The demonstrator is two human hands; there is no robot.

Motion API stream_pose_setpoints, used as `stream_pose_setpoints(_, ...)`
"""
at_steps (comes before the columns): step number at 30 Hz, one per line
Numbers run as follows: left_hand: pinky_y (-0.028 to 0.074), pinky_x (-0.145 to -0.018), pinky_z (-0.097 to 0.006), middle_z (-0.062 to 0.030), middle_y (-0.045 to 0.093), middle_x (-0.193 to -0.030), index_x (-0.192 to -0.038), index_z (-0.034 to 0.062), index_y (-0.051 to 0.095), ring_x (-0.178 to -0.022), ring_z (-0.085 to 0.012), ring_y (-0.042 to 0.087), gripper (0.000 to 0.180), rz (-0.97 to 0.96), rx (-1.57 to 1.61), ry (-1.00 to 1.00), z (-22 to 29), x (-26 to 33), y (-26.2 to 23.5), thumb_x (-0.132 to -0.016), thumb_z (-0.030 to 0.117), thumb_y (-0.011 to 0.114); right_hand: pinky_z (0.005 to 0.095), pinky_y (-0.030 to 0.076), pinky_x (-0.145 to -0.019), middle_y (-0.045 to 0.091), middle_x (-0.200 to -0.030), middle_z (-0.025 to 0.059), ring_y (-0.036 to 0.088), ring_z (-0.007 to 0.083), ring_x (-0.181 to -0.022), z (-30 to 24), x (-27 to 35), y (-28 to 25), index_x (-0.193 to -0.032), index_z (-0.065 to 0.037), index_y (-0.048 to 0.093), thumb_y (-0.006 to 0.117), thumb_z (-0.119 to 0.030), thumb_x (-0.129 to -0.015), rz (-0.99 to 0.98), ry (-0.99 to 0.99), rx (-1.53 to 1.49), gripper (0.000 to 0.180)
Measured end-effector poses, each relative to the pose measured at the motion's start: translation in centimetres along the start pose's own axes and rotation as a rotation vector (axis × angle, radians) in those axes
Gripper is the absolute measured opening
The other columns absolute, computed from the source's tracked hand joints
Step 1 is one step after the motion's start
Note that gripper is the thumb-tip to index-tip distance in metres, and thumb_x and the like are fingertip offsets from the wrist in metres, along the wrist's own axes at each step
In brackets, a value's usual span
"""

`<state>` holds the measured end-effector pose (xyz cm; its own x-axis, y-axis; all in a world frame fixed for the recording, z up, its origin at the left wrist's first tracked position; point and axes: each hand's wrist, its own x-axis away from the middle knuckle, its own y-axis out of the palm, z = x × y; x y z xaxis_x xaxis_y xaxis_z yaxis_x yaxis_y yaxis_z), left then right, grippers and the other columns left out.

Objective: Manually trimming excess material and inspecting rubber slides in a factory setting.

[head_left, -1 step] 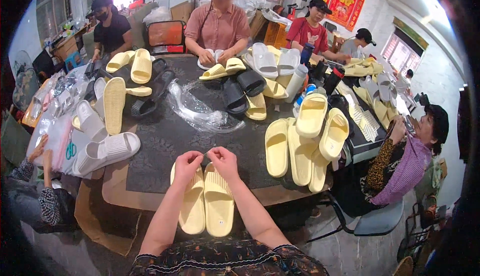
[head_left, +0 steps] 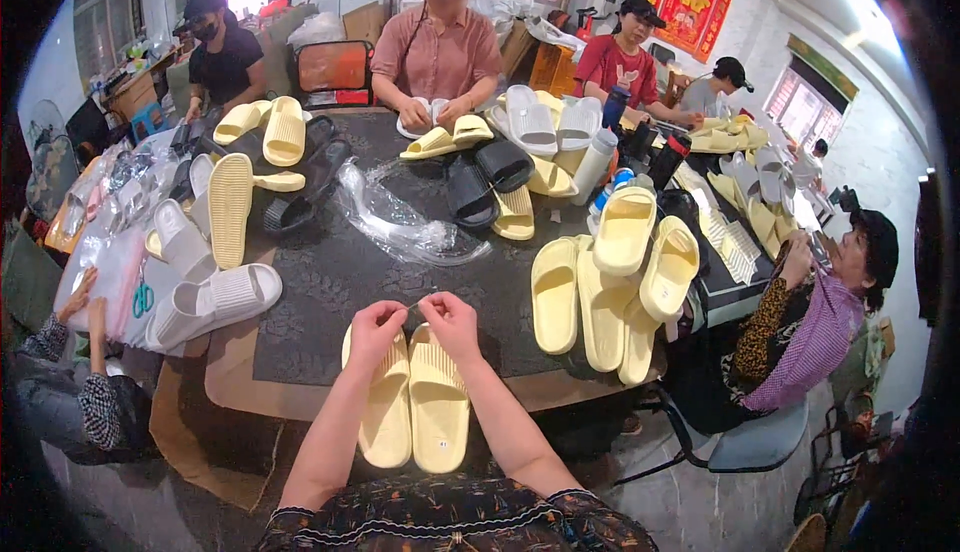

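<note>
A pair of pale yellow slippers lies side by side, soles down, at the near edge of the dark table, toes pointing away from me. My left hand and my right hand meet just above the toes. Both pinch a thin pale strand stretched between their fingertips. My forearms come up from the lower edge over the slippers' heels.
More yellow slippers are heaped to the right, pale grey ones to the left, black ones farther back. A crumpled clear plastic bag lies mid-table. Scissors rest at the left. Several people sit around the table.
</note>
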<state>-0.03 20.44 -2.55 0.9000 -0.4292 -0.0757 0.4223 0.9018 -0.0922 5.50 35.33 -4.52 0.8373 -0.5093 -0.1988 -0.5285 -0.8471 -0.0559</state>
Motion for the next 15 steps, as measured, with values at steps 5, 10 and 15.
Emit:
stream_pose_setpoints(5,0.043,-0.061,-0.021,0.003,0.062,-0.074,-0.091,-0.0007,0.069,-0.068,-0.0039,0.053,0.013,-0.016,-0.058,-0.005,0.0,-0.1,0.2,-0.085,0.011,0.067,0.0186,0.044,-0.063,0.064,-0.078,-0.0022,0.055,0.0024,-0.071,0.2,0.2,0.0,-0.089,-0.001,0.067,0.069,-0.012,-0.087,-0.098,-0.066,-0.036,0.012)
stream_pose_setpoints(10,0.045,-0.061,-0.022,0.002,0.064,-0.074,-0.092,-0.0003,0.069,-0.067,-0.0047,0.055,0.014,0.001,-0.036,0.018,-0.6,-0.1,-0.2,-0.085,0.011,0.067,0.0191,0.044,-0.062,0.064,-0.078,-0.0025,0.055,0.0032,-0.07,0.0,0.3,0.3,-0.09,-0.001,0.067,0.068,-0.012,-0.087,-0.03,0.002,-0.137,0.011)
stream_pose_setpoints(15,0.047,-0.062,-0.023,-0.0001,0.066,-0.075,-0.092,-0.0004,0.069,-0.067,-0.0061,0.058,0.015,-0.011,-0.025,0.029,-1.0,-0.2,-0.1,-0.085,0.012,0.066,0.0196,0.045,-0.062,0.064,-0.077,-0.0014,0.056,0.0036,-0.07,-0.6,0.4,0.1,-0.09,-0.001,0.067,0.068,-0.012,-0.087,-0.085,-0.03,0.025,0.011)
